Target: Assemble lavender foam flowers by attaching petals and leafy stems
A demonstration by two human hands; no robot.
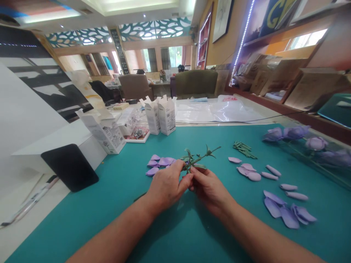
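**Much Lavender on Teal**

The foam petals (pixel 276 206) were pale lavender, and the mat (pixel 192 233) was a plain, deep teal. The flower stem (pixel 200 157) was dull green, like the small stem pieces (pixel 245 149). The white boxes (pixel 166 116) carried grey print, and the ceiling panels (pixel 155 30) showed white leaf shapes on teal.

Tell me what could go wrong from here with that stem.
The left hand and right hand pinch the green leafy stem at one spot near its middle, so it might twist or slip. The loose lilac petals lie right beside the hands, and a dropped stem or sudden move could scatter them.
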